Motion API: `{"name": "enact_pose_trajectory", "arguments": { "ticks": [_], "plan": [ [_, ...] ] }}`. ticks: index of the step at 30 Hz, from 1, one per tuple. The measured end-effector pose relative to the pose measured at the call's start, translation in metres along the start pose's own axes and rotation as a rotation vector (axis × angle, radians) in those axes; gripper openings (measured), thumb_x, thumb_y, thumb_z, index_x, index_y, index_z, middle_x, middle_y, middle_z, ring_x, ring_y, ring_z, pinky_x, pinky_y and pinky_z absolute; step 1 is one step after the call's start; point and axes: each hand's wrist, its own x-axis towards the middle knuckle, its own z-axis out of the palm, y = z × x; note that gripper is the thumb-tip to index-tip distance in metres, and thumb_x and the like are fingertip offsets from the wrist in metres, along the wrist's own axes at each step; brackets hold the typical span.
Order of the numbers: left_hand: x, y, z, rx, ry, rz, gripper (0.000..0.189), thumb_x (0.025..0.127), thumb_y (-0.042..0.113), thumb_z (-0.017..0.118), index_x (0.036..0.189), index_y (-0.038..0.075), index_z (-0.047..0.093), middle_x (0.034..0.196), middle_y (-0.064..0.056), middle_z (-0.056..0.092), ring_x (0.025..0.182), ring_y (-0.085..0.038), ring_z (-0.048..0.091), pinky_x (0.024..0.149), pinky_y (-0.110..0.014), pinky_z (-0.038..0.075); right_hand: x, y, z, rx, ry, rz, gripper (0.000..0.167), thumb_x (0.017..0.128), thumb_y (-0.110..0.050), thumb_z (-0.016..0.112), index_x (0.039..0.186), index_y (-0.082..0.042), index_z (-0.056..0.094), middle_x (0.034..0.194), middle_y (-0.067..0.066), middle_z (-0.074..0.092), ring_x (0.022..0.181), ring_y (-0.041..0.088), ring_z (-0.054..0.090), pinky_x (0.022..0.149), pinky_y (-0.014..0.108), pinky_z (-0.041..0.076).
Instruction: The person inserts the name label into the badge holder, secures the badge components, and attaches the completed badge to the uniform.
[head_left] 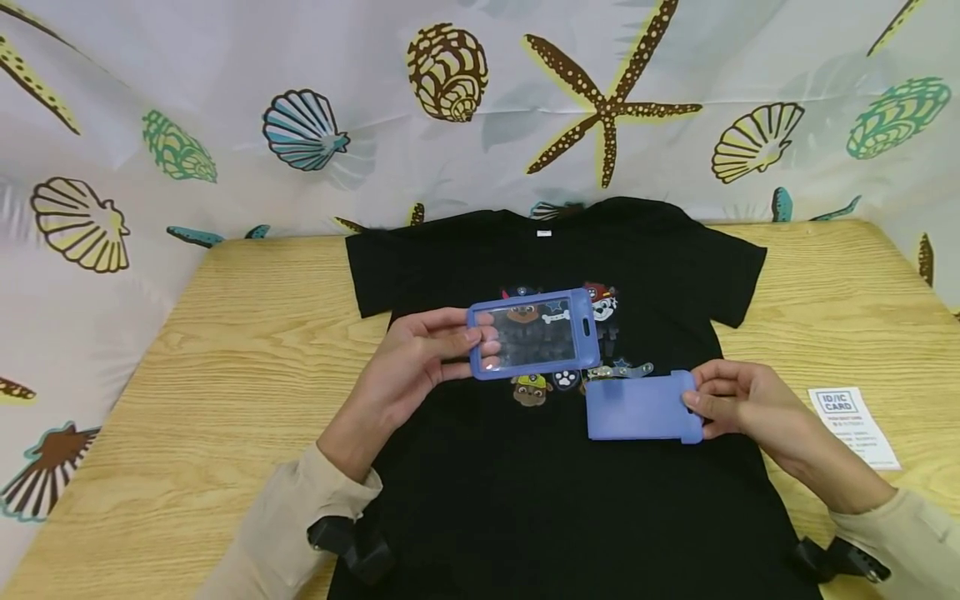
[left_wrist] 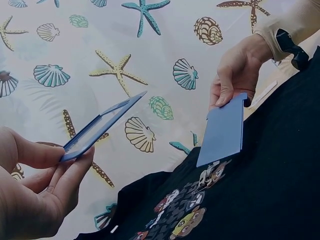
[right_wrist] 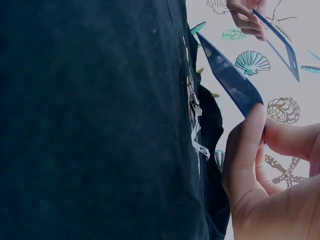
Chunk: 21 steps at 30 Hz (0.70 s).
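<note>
My left hand (head_left: 408, 358) pinches the left end of a blue card holder frame (head_left: 534, 372) with a clear window. Its slotted end points right, and the shirt's print shows through the window. Lower and to the right, my right hand (head_left: 750, 404) grips the tabbed end of a solid blue card holder panel (head_left: 637, 408) between thumb and fingers. Both pieces are held over a black T-shirt (head_left: 570, 500) with a cartoon dog print. In the left wrist view the two parts, frame (left_wrist: 107, 122) and panel (left_wrist: 222, 132), are apart and tilted.
A white printed card (head_left: 855, 429) marked ID/IC CARD lies on the wooden table (head_left: 247, 350), right of the shirt and partly behind the right forearm. A white cloth (head_left: 360, 50) with shells and starfish hangs behind the table. Dark straps with cameras sit at both wrists.
</note>
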Motion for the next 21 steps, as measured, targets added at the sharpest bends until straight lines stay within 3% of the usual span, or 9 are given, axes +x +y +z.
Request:
{"name": "enact_pose_trajectory", "arguments": {
  "ticks": [21],
  "plan": [
    [0.0004,-0.0026,0.0007,0.025,-0.011,-0.003,0.03,0.093,-0.007,0.053,0.123,-0.012,0.054,0.098,-0.004,0.071,0.083,-0.015,0.07,0.077,-0.032,0.057,0.0058,0.0039,0.0012,0.011,-0.042,0.086,0.019,0.094,-0.011,0.064,0.105,0.001,0.054,0.083,-0.003,0.064,0.073,0.01,0.059,0.065,0.029,0.057]
  ]
}}
